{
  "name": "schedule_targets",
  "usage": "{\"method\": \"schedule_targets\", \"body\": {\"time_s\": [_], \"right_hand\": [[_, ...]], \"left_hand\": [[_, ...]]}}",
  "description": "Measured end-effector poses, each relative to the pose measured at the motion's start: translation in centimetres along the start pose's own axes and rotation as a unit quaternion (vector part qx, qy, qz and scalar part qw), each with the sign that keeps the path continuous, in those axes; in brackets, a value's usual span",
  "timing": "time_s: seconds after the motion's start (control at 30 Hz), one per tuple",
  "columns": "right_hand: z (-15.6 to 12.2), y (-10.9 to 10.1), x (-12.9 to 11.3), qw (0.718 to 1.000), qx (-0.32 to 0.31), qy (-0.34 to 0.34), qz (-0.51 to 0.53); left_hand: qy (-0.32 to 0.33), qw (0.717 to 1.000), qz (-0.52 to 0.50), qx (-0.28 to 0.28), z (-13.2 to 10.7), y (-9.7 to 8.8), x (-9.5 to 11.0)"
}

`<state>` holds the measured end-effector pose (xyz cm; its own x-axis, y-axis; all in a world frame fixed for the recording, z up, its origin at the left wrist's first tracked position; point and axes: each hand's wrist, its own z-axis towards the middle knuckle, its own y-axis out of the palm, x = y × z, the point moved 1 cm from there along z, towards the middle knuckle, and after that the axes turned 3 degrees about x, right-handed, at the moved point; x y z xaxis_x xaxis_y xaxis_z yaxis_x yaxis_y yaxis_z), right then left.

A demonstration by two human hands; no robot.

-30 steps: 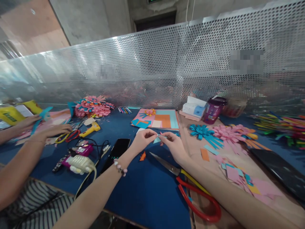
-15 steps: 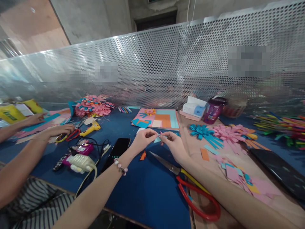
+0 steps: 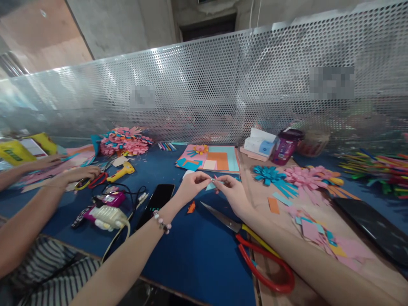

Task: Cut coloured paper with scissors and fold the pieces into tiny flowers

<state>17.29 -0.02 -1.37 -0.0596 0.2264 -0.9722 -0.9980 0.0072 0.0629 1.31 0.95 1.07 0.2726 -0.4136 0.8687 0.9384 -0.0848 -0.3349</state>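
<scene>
My left hand (image 3: 195,184), with a beaded bracelet on its wrist, pinches a small light blue piece of paper (image 3: 210,186) from the left. From the right, my right hand (image 3: 232,189) has thumb and fingers closed at the same small piece, the fingertips of both hands almost meeting. Fingers hide most of the piece. Below my right hand and partly under that forearm lie large scissors (image 3: 230,222) with red and yellow handles, blades apart. An orange paper scrap (image 3: 191,207) rests on the blue table beneath my hands.
Coloured paper sheets (image 3: 219,159) lie ahead. Blue (image 3: 269,175) and pink (image 3: 304,178) paper flowers sit right, near a phone (image 3: 372,229). Another phone (image 3: 161,197), a glue gun (image 3: 106,216) and its cable lie left. A co-worker's hand (image 3: 84,173) rests by smaller scissors (image 3: 98,180).
My hands stay almost still, fingertips together on the small paper. The co-worker's farther hand has shifted slightly over the coloured paper strips at the left.
</scene>
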Motion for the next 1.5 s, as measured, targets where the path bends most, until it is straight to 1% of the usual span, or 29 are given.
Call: {"method": "schedule_targets", "body": {"time_s": [0.13,0.23,0.43,0.63,0.87,1.17,1.33,1.5], "right_hand": [[0.0,0.1,0.1,1.0,-0.007,0.015,0.014],[0.1,0.2,0.4,0.999,-0.024,0.032,0.026],[0.0,0.2,0.7,0.998,-0.049,0.044,0.002],[0.0,0.2,0.4,0.997,-0.053,0.039,-0.034],[0.1,0.2,0.4,0.997,-0.054,0.035,-0.052],[-0.2,0.3,0.0,0.995,-0.065,0.035,-0.062],[-0.5,0.4,-0.5,0.994,-0.075,0.04,-0.073],[-0.8,0.5,-0.9,0.993,-0.077,0.048,-0.077]], "left_hand": [[0.006,1.0,0.0,0.011,0.0,0.1,0.0],[0.01,0.999,0.002,0.034,0.0,0.1,0.0],[0.024,0.994,0.083,0.072,-0.1,-0.1,0.1],[0.019,0.994,0.085,0.071,-0.3,0.0,0.5],[0.02,0.991,0.09,0.094,-0.4,0.3,0.6],[0.007,0.995,0.046,0.092,-0.2,0.3,-0.3],[0.008,0.996,0.037,0.078,-0.2,0.3,-0.3],[0.009,0.996,0.035,0.078,-0.2,0.3,-0.1]]}}
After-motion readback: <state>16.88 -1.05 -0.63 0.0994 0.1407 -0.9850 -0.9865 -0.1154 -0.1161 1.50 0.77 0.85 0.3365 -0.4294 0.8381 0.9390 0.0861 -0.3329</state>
